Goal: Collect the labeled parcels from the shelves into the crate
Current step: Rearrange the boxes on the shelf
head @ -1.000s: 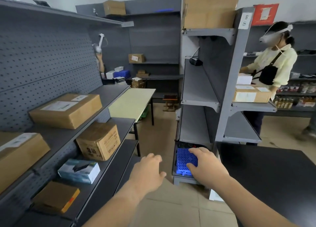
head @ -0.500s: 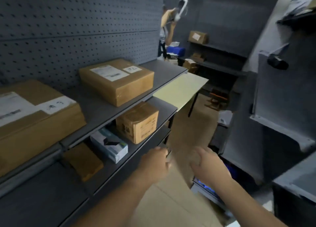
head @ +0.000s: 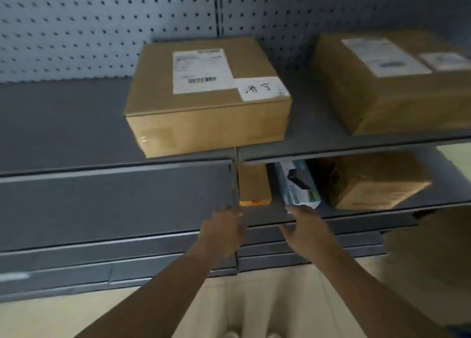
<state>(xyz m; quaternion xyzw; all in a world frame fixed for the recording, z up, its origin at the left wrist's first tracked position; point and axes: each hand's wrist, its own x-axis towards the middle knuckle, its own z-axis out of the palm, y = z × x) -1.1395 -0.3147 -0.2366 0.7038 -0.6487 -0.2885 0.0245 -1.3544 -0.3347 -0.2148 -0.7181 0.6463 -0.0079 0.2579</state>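
A brown cardboard parcel (head: 209, 118) with a white shipping label and a handwritten sticker sits on the upper shelf, straight ahead. A second labeled parcel (head: 392, 100) stands to its right. On the shelf below lie a flat brown parcel (head: 253, 187), a white and teal product box (head: 298, 184) and a brown carton (head: 374, 182). My left hand (head: 224, 233) and my right hand (head: 305, 230) reach out side by side in front of the lower shelf edge, both holding nothing. My right fingertips are just below the teal box. The crate is out of view.
A grey pegboard wall (head: 102, 26) backs the shelves. The grey upper shelf (head: 63, 123) stretches left of the parcel. Lower shelf edges (head: 114, 261) step out toward me. Beige floor tiles (head: 254, 307) lie under my arms.
My view has swung left from the aisle to face the shelving head-on. Both hands have moved up toward the lower shelf; the blue crate has left the view.
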